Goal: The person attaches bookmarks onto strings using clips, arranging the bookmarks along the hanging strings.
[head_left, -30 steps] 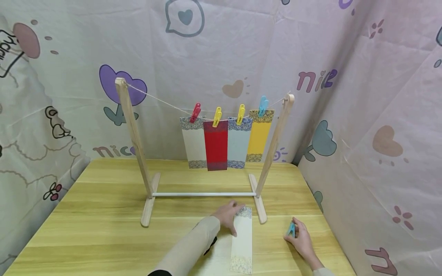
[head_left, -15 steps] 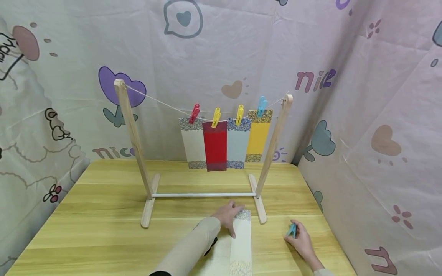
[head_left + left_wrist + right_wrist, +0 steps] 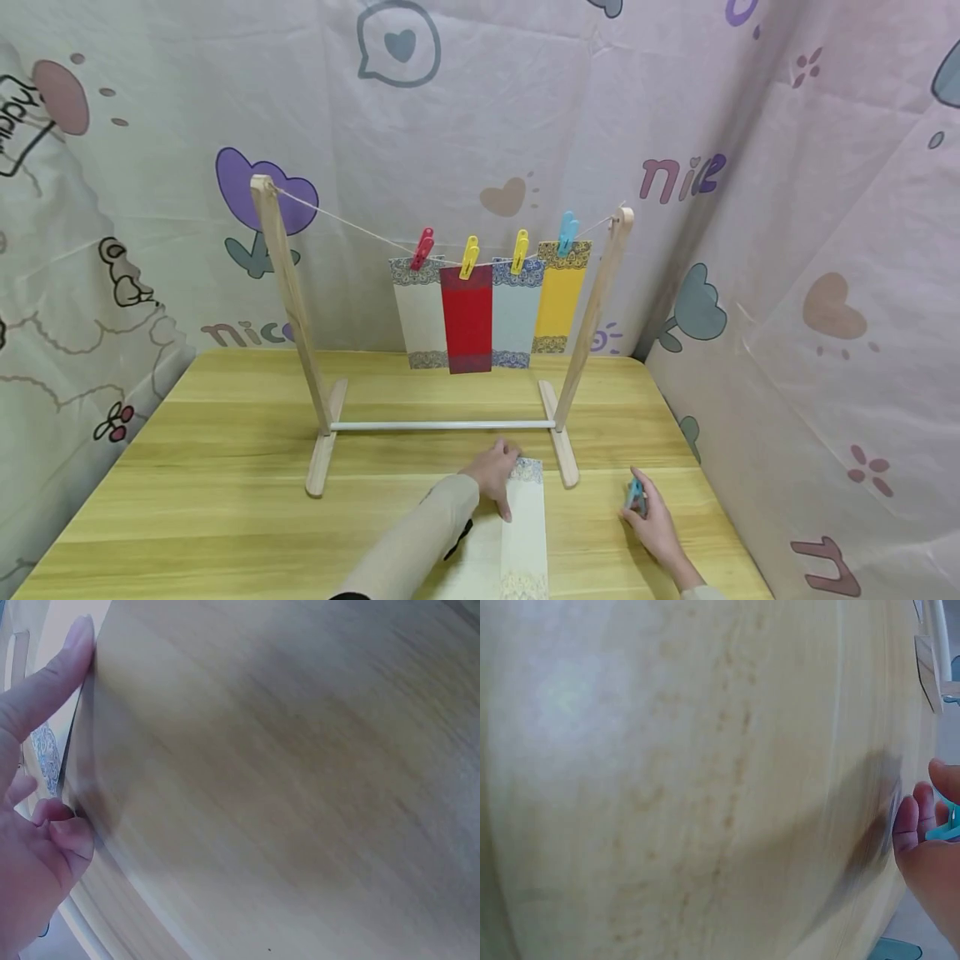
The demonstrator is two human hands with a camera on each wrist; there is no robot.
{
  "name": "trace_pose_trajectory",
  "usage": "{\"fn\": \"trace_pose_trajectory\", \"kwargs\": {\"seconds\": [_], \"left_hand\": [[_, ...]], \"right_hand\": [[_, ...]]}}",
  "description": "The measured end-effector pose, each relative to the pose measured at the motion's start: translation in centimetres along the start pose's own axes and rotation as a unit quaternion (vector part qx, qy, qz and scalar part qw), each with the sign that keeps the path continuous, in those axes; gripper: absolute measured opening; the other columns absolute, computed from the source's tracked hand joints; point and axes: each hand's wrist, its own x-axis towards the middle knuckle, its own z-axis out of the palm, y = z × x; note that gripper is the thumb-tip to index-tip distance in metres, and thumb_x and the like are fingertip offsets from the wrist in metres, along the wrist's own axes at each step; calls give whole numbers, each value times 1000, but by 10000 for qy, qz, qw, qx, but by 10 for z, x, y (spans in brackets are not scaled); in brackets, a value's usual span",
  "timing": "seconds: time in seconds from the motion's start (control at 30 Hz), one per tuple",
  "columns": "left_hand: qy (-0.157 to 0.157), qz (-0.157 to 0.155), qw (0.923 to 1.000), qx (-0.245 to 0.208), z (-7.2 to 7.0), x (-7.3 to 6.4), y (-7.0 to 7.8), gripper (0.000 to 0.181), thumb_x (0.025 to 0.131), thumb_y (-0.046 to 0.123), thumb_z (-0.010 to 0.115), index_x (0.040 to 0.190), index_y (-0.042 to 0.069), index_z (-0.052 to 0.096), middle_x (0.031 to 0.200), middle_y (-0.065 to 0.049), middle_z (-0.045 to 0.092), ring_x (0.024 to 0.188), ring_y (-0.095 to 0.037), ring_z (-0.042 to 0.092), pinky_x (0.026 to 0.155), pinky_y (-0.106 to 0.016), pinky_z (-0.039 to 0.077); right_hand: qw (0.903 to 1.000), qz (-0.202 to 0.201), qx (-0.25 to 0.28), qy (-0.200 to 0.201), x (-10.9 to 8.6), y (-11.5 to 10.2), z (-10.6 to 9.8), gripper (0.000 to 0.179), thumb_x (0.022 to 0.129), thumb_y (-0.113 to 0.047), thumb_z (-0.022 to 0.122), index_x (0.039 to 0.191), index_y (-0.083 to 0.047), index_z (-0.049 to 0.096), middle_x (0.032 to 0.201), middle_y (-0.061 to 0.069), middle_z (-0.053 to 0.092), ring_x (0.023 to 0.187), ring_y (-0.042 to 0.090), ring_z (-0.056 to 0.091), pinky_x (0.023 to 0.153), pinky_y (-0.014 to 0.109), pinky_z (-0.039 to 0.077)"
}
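Observation:
My left hand [image 3: 493, 475] is at the upper left of a long white paper card [image 3: 523, 525] with lace-patterned ends, lying on the table. In the left wrist view, the thumb [image 3: 73, 646] lies along the card's edge and other fingers curl in near its patterned end [image 3: 46, 757]. My right hand [image 3: 656, 518], off to the right, pinches a blue clothespin [image 3: 636, 497] between thumb and fingers. From a string on a wooden stand hang four-sided cards: white [image 3: 422, 321], red [image 3: 467, 321], pale blue [image 3: 516, 317] and yellow [image 3: 562, 300], each under a clothespin.
The stand has a left post [image 3: 288, 292], a right post [image 3: 596, 317] and a white crossbar [image 3: 442, 426] behind the left hand. Its feet rest on the wood-grain table [image 3: 225, 500]. Printed cloth [image 3: 465, 108] hangs behind and at the sides.
My left fingers have drawn slightly left along the card's top corner. My right hand has turned the blue clothespin a little. The head view has shifted slightly; the hanging cards look unchanged.

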Motion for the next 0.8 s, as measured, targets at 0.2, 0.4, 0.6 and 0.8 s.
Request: {"fn": "trace_pose_trajectory", "kwargs": {"seconds": [0.2,0.4,0.6,0.8], "left_hand": [[31,-64,10000,-19,0,-3,1,104,36,34,88,125,7,43,116,-10,36,90,-19,49,77,-25,45],[152,77,9994,-286,5,-1,-1,102,37,31,89,124,15,39,112,-8,38,95,-20,47,82,-30,44],[166,200,9986,-462,10,0,-1,101,39,25,88,125,19,36,100,-4,44,86,-16,47,79,-28,43],[70,298,9983,-500,9,-3,4,104,43,20,87,131,10,33,124,-8,48,110,-22,47,94,-32,36]], "right_hand": [[9984,-145,375,-405,2,-4,1,68,78,22,47,137,6,17,136,36,13,120,54,17,91,53,29],[9976,-60,493,-489,4,-9,2,69,79,22,41,135,11,4,128,41,25,118,53,22,94,50,25],[9984,-37,447,-333,5,-11,3,57,79,21,43,130,13,19,122,36,38,113,50,35,86,45,41],[9987,89,456,-232,5,-13,5,55,79,20,44,129,12,23,120,34,41,108,47,41,74,28,48]]}}
